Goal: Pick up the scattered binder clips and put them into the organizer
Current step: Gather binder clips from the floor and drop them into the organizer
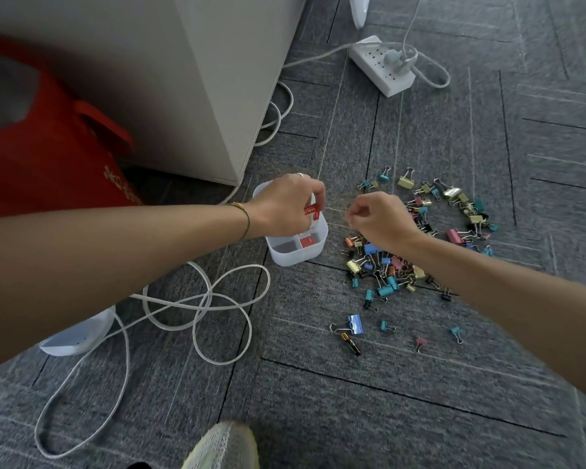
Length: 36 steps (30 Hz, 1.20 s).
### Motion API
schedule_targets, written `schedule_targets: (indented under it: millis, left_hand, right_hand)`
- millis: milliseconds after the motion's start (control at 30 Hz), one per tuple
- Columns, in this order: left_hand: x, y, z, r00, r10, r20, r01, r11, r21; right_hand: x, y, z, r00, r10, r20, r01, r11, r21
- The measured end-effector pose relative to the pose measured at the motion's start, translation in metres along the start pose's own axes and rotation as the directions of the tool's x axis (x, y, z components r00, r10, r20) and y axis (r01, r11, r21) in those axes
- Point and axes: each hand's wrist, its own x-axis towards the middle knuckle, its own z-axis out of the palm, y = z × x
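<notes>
In the head view, your left hand (285, 206) pinched a red card (312, 210) over the organizer (296, 253). Your right hand (381, 220) was curled; contents unclear. Binder clips (386, 265) at four o'clock could snag together.

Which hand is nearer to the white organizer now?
Left. The left hand is directly over the white organizer, holding a red item. The right hand is beside it, above the binder clips.
</notes>
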Motion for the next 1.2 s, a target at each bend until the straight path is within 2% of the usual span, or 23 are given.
schedule_targets:
  millis: [67, 200, 300, 367, 433, 500, 600, 700, 833, 1000, 1200]
  left_hand:
    - [-0.004, 0.002, 0.009, 0.995, 0.093, -0.020, -0.091, 0.993, 0.072]
    - [-0.007, 0.007, 0.019, 0.989, 0.149, -0.001, -0.148, 0.981, 0.123]
    - [-0.011, 0.016, 0.027, 0.973, 0.223, -0.054, -0.218, 0.971, 0.096]
    - [-0.013, 0.025, 0.040, 0.968, 0.249, -0.029, -0.245, 0.965, 0.095]
    - [-0.014, 0.035, 0.054, 0.974, 0.221, 0.045, -0.224, 0.972, 0.072]
    - [-0.013, 0.046, 0.066, 0.984, 0.139, 0.113, -0.141, 0.990, 0.016]
    - [-0.008, 0.056, 0.085, 0.984, -0.035, 0.176, 0.041, 0.999, -0.032]
    - [-0.004, 0.061, 0.101, 0.973, -0.124, 0.194, 0.115, 0.992, 0.061]
    - [-0.001, 0.063, 0.115, 0.970, -0.171, 0.173, 0.141, 0.975, 0.174]
    - [0.003, 0.063, 0.125, 0.972, -0.199, 0.125, 0.172, 0.964, 0.203]
    - [0.013, 0.064, 0.127, 0.982, -0.116, 0.149, 0.075, 0.964, 0.255]
  right_hand:
    - [-0.001, 0.004, -0.002, 1.000, 0.006, 0.002, -0.006, 1.000, -0.004]
    - [-0.004, 0.005, -0.006, 1.000, 0.005, 0.009, -0.004, 1.000, -0.016]
    - [-0.009, 0.013, -0.007, 0.999, -0.027, 0.032, 0.030, 0.994, -0.105]
    - [-0.017, 0.028, -0.008, 0.997, -0.002, 0.080, 0.020, 0.974, -0.224]
    - [-0.027, 0.044, -0.007, 0.990, 0.027, 0.142, 0.023, 0.941, -0.338]
    - [-0.038, 0.058, -0.004, 0.985, 0.046, 0.167, 0.025, 0.918, -0.397]
    - [-0.044, 0.066, 0.004, 0.992, -0.039, 0.118, 0.088, 0.892, -0.444]
    - [-0.035, 0.061, 0.009, 0.995, -0.081, 0.059, 0.099, 0.880, -0.465]
    - [-0.028, 0.058, 0.023, 0.994, -0.034, 0.108, 0.088, 0.830, -0.551]
    - [-0.034, 0.055, 0.027, 0.985, 0.003, 0.170, 0.107, 0.767, -0.633]
    - [-0.049, 0.069, 0.013, 0.992, 0.040, 0.119, 0.022, 0.875, -0.483]
